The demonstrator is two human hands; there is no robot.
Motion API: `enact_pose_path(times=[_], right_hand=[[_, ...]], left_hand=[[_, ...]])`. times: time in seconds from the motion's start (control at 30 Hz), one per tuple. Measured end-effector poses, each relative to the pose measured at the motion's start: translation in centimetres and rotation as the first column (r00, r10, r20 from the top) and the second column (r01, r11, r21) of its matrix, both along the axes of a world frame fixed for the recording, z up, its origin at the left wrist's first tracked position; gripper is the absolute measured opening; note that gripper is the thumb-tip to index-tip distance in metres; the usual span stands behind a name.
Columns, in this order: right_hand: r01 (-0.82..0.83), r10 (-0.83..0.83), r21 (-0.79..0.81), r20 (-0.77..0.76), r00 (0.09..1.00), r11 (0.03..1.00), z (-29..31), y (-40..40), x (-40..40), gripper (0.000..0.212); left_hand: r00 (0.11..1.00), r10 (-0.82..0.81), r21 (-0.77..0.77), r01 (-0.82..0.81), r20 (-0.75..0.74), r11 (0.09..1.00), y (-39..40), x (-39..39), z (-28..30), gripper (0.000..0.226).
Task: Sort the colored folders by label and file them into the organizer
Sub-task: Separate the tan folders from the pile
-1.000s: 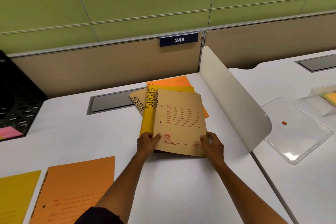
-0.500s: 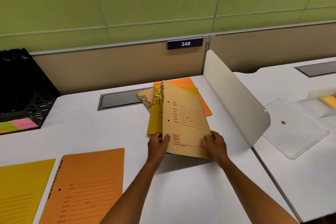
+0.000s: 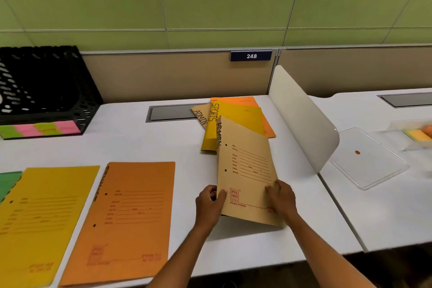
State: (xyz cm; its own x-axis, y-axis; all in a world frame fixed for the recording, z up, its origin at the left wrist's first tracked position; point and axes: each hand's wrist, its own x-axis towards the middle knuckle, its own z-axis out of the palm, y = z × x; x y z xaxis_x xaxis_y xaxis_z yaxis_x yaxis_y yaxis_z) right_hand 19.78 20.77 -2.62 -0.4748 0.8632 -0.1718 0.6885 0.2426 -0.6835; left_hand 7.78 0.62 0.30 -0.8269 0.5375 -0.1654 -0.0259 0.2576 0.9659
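I have the tan folder [image 3: 247,168] pinched at its near edge, my left hand [image 3: 210,203] gripping the spine corner with thumb on the cover, my right hand [image 3: 281,201] curled over the other near corner, so both are closed on it and neither is free. It hangs lifted and tilted above the middle of the tabletop [image 3: 145,145], near end raised, far end over the remaining pile [image 3: 236,114] by the back edge. To do this well, I judge I should keep the spine turned up so the handwritten ADMIN stays readable, lift the far end fully clear so the yellow SPORTS folder [image 3: 233,121] underneath is not dragged, and carry it flat rather than letting the thin card sag. It then belongs with its label group; another tan folder [image 3: 201,113] marked ADMIN sticks out of the pile. The folder is plain kraft card with two punched holes, red printed form lines and a red PTC stamp. Sorted folders, an orange one [image 3: 126,220] and a yellow one [image 3: 42,220], lie along the near left edge; the black organizer [image 3: 46,91] stands at the back left corner.
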Motion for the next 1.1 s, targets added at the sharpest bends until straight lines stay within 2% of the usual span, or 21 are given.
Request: enact_pose_path(times=[0.07, 0.33, 0.57, 0.73, 0.87, 1.0, 1.1], right_hand=[[-0.040, 0.040, 0.006, 0.005, 0.999, 0.999, 0.0, -1.1, 1.1, 0.028], [-0.127, 0.128, 0.006, -0.032, 0.991, 0.992, 0.2, -5.1, 4.4, 0.024], [-0.154, 0.154, -0.044, 0.010, 0.988, 0.987, -0.6, -7.6, 5.8, 0.042], [-0.204, 0.202, 0.014, 0.081, 0.976, 0.979, -1.0, -9.0, 6.6, 0.050], [-0.229, 0.229, -0.009, 0.083, 0.970, 0.973, -0.9, -9.1, 7.1, 0.058], [-0.228, 0.228, -0.003, 0.061, 0.972, 0.974, -0.5, -9.1, 7.2, 0.059], [-0.189, 0.189, -0.004, 0.031, 0.982, 0.982, -0.2, -8.7, 7.2, 0.058]], left_hand=[[1.000, 0.021, -0.011, -0.021, 0.005, 1.000, -1.4, 1.5, -0.8, 0.017], [0.999, 0.019, -0.101, -0.022, -0.028, 0.995, -6.8, 4.7, -2.9, 0.018], [0.993, -0.001, -0.282, -0.032, -0.116, 0.959, -9.8, 5.6, -4.2, 0.026], [0.975, -0.046, -0.394, -0.045, -0.218, 0.918, -10.7, 6.1, -4.4, 0.033], [0.948, -0.106, -0.489, -0.057, -0.301, 0.870, -11.3, 6.3, -4.5, 0.036], [0.946, -0.074, -0.481, -0.093, -0.317, 0.872, -11.4, 5.6, -3.9, 0.043], [0.946, -0.037, -0.443, -0.116, -0.321, 0.889, -11.2, 4.9, -3.3, 0.040]])
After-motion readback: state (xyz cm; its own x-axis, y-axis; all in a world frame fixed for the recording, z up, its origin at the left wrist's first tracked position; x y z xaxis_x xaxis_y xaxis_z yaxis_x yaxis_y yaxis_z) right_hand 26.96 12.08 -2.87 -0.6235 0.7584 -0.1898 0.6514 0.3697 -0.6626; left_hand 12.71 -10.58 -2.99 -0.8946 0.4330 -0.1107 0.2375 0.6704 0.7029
